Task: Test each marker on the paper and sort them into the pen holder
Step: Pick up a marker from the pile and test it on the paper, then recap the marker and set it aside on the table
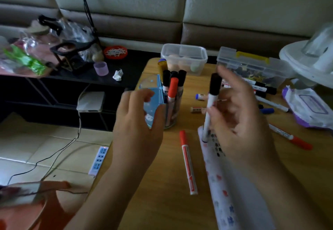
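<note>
The left hand [137,120] grips the blue pen holder [153,96] near the left edge of the table [162,175], with the fingers curled over its far side and the thumb pressed on its near face. Touching the holder on its right stands a clear cup [173,111] with several capped markers upright in it, one of them a red-capped marker [173,87] among black caps. The right hand [239,121] pinches a black-capped marker [214,89] by its white barrel between the thumb and the lower fingers, while its upper fingers spread loosely upward (they are blurred, so how far each one opens cannot be told). This marker stands nearly upright, cap on top, and its lower end is over the far end of the paper [225,184]; whether it touches the sheet cannot be told. The paper, already marked with dark and red patches, runs toward the near edge. Just to its left a red marker [187,161] lies flat on the wood, and more markers lie toward the right edge.
</note>
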